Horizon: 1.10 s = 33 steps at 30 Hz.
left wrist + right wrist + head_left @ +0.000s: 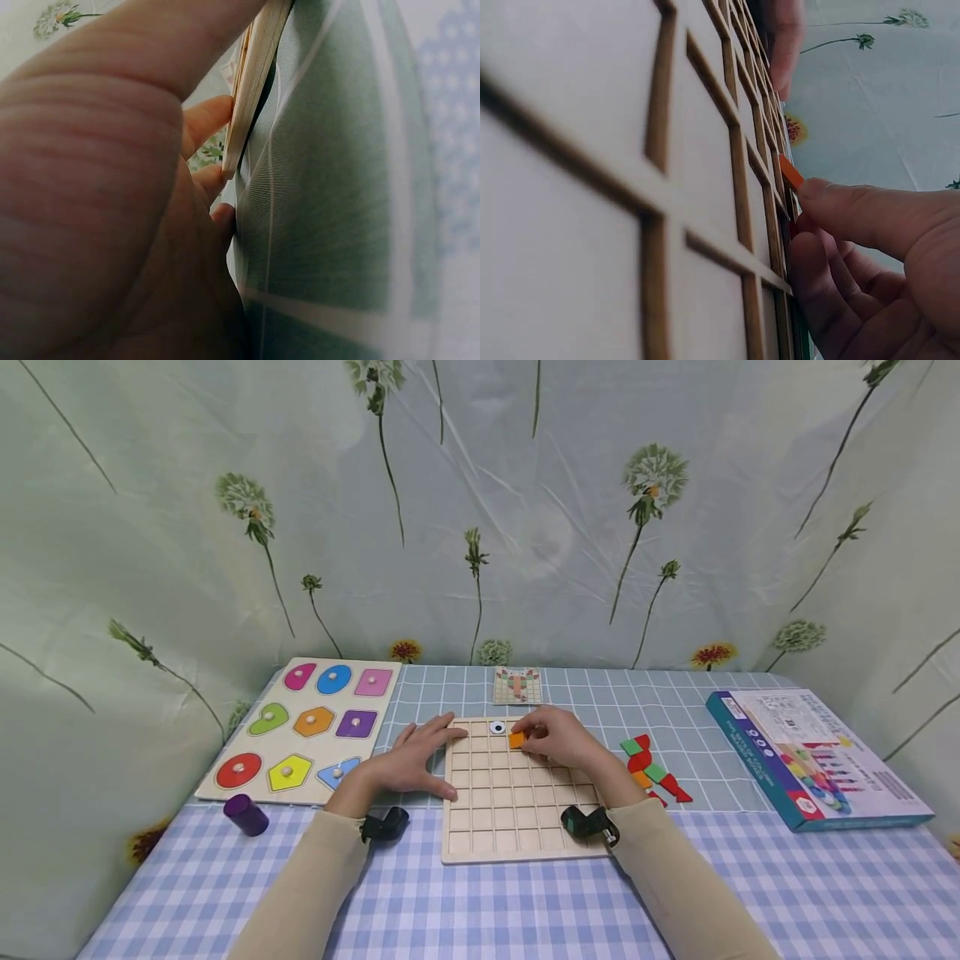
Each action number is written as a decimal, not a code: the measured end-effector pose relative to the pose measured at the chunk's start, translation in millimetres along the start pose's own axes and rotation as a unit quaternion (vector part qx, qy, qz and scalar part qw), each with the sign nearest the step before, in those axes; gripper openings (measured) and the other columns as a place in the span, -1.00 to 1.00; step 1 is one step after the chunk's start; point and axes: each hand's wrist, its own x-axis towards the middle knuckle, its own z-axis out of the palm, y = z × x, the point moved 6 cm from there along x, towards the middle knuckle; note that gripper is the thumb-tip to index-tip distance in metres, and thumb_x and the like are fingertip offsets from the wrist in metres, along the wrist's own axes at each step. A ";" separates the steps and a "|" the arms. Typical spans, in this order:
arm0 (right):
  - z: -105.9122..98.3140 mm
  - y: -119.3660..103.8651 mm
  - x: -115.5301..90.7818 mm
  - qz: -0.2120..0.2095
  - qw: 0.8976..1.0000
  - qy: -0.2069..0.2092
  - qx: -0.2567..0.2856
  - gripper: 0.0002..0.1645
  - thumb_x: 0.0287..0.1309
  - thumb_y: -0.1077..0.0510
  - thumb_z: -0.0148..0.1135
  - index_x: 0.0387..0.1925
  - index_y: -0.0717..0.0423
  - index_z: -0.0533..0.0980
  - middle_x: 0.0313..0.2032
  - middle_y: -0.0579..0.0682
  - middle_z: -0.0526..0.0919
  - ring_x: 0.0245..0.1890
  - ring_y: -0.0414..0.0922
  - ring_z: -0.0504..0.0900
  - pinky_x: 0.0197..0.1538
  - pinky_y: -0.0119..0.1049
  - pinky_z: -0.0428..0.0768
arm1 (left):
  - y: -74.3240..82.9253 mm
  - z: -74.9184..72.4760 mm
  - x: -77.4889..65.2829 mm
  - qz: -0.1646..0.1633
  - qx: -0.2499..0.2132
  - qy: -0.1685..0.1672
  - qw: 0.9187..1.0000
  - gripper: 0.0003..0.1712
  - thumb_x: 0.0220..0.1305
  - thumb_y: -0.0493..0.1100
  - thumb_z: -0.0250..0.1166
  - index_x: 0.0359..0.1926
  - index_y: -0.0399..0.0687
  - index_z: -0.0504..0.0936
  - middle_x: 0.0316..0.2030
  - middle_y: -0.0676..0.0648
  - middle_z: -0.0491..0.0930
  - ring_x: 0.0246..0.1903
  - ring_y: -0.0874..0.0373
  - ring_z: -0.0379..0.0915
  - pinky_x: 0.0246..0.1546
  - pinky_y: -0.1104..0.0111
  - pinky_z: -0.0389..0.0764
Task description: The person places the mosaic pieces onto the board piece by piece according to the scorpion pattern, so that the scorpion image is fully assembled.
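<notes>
A wooden grid board (pixel 483 827) lies flat on the table in the head view. Near its far edge sits a white tile with a black eye (pixel 497 727). My right hand (pixel 558 739) pinches an orange square tile (pixel 517 740) between thumb and fingers just right of and below the eye tile. In the right wrist view that orange tile (pixel 790 172) is tilted, its lower end at the grid. The left hand (pixel 408 760) rests at the board's left edge, fingers extended; its fingertips touch the board (pixel 251 97) in the left wrist view.
A small pattern card (pixel 517 687) lies behind the board. Red, green and orange tiles (pixel 656 773) are scattered at right, beside a teal box (pixel 817 760). At left are a shape puzzle board (pixel 337 693) and a purple cylinder (pixel 246 815).
</notes>
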 end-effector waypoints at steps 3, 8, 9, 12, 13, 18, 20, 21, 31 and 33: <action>-0.2 -0.4 -0.2 0.002 1.000 0.003 -0.008 -0.71 0.17 0.28 0.37 -0.04 0.12 0.69 -0.16 0.07 0.60 -0.45 -0.20 0.51 -0.29 -0.35 0.54 | 0.2 0.1 0.3 0.000 -0.001 -0.001 1.000 0.13 -0.04 0.28 0.54 0.50 0.15 0.22 0.61 -0.13 -0.17 0.60 -0.14 -0.30 0.52 -0.23 -0.39; -0.8 -1.9 -0.6 0.008 1.000 0.005 -0.022 -0.71 0.16 0.26 0.39 -0.05 0.10 0.70 -0.18 0.03 0.59 -0.36 -0.18 0.50 -0.21 -0.33 0.52 | 0.3 0.1 0.5 0.000 -0.002 0.000 1.000 0.13 -0.04 0.27 0.54 0.50 0.14 0.22 0.61 -0.13 -0.17 0.60 -0.14 -0.29 0.52 -0.23 -0.39; -0.9 -2.0 -0.6 0.009 1.000 0.005 -0.024 -0.71 0.16 0.26 0.39 -0.05 0.10 0.70 -0.18 0.03 0.59 -0.34 -0.17 0.50 -0.20 -0.32 0.52 | 0.4 0.1 0.6 0.000 -0.002 0.000 1.000 0.13 -0.04 0.27 0.54 0.50 0.14 0.22 0.61 -0.13 -0.17 0.60 -0.14 -0.29 0.52 -0.22 -0.39; -0.9 -2.1 -0.9 0.011 1.000 0.006 -0.026 -0.72 0.18 0.24 0.38 -0.04 0.10 0.70 -0.13 0.03 0.60 -0.24 -0.14 0.55 -0.12 -0.27 0.57 | 0.5 0.0 0.6 0.000 -0.003 -0.001 1.000 0.13 -0.04 0.27 0.54 0.50 0.14 0.22 0.62 -0.13 -0.18 0.60 -0.14 -0.29 0.53 -0.22 -0.39; -0.8 -2.0 -1.0 0.012 1.000 0.005 -0.025 -0.72 0.19 0.23 0.37 -0.04 0.10 0.70 -0.11 0.04 0.60 -0.21 -0.12 0.57 -0.09 -0.25 0.59 | 0.5 0.0 0.7 -0.001 -0.003 -0.001 1.000 0.13 -0.04 0.27 0.54 0.50 0.14 0.21 0.62 -0.13 -0.18 0.60 -0.14 -0.29 0.53 -0.22 -0.39; 0.2 -0.7 -1.5 0.016 1.000 0.001 -0.019 -0.73 0.25 0.21 0.32 -0.02 0.10 0.69 -0.02 0.06 0.60 -0.05 -0.04 0.62 0.05 -0.12 0.63 | 0.5 0.2 0.3 -0.003 -0.004 -0.002 1.000 0.13 -0.04 0.26 0.54 0.50 0.14 0.22 0.62 -0.12 -0.18 0.60 -0.12 -0.29 0.53 -0.21 -0.39; 0.3 -0.4 -1.8 0.018 1.000 -0.001 -0.018 -0.73 0.26 0.21 0.31 -0.01 0.09 0.69 -0.01 0.06 0.60 -0.05 -0.05 0.61 0.06 -0.12 0.63 | 0.8 0.2 0.0 -0.004 -0.005 -0.002 1.000 0.13 -0.04 0.26 0.54 0.50 0.13 0.22 0.62 -0.12 -0.18 0.60 -0.12 -0.29 0.53 -0.21 -0.39; 0.4 -0.4 -1.6 0.016 1.000 -0.002 -0.021 -0.73 0.27 0.21 0.30 -0.01 0.08 0.69 -0.02 0.06 0.59 -0.07 -0.06 0.61 0.04 -0.14 0.62 | 0.9 0.2 -0.1 -0.004 -0.006 -0.002 1.000 0.13 -0.04 0.26 0.54 0.50 0.13 0.22 0.62 -0.13 -0.18 0.60 -0.12 -0.28 0.53 -0.22 -0.39; -0.7 -1.3 -2.8 0.007 1.000 -0.008 -0.013 -0.80 0.31 0.19 0.27 -0.08 0.04 0.71 -0.03 0.05 0.61 -0.20 -0.14 0.59 -0.10 -0.26 0.60 | 0.2 0.6 0.0 -0.004 -0.005 0.000 1.000 0.13 -0.04 0.28 0.54 0.50 0.15 0.22 0.62 -0.11 -0.19 0.61 -0.11 -0.29 0.53 -0.22 -0.39; -0.2 -0.6 -3.9 0.015 1.000 -0.015 -0.002 -0.80 0.32 0.19 0.25 -0.10 0.05 0.72 -0.05 0.05 0.62 -0.28 -0.16 0.59 -0.16 -0.29 0.59 | 0.2 1.0 -0.4 -0.004 -0.006 -0.001 1.000 0.13 -0.04 0.29 0.53 0.50 0.15 0.22 0.62 -0.12 -0.19 0.60 -0.12 -0.29 0.52 -0.22 -0.39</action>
